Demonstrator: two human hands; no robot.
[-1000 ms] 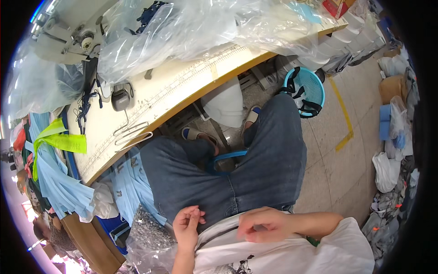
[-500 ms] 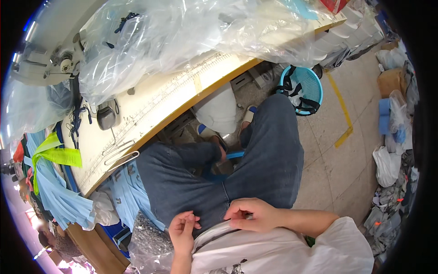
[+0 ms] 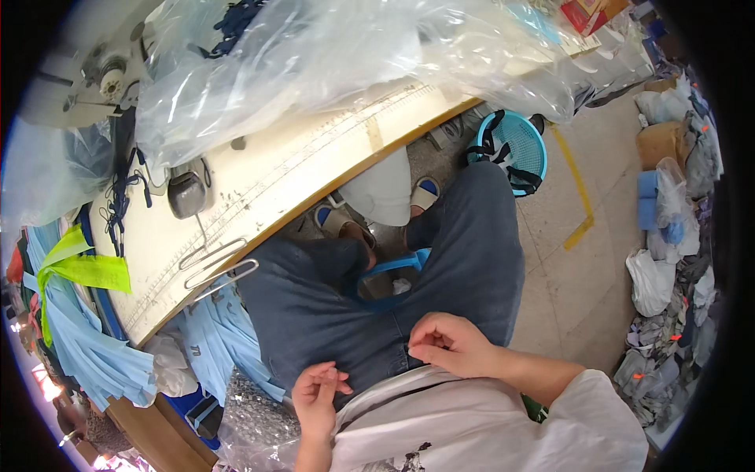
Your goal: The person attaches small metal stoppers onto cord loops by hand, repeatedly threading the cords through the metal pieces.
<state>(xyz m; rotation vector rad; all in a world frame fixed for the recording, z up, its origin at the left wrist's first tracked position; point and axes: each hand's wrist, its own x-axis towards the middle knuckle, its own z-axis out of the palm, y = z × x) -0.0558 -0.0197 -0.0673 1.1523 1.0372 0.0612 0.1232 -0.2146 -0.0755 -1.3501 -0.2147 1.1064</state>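
My left hand (image 3: 318,396) is held over my lap, close to the waist of my white shirt (image 3: 472,425). Its fingers are loosely curled, the thumb lies against the index finger, and I see nothing held. To its right, above the jeans (image 3: 464,267), my right hand (image 3: 450,344) is bent inward with thumb and fingertips brought together. Nothing shows between them. The hands are apart, and neither touches the worktable (image 3: 275,177).
Clear plastic sheeting (image 3: 338,71) covers the table's far part. A bent wire rack (image 3: 220,267) juts over its near edge. Light blue fabric pieces (image 3: 94,346) hang at left. A blue basket (image 3: 523,145) stands beyond my knee; bags and scraps (image 3: 668,315) line the right side.
My right hand has risen slightly away from the shirt, and its thumb and fingertips have come closer together. My left hand keeps its pose. The view has shifted a little.
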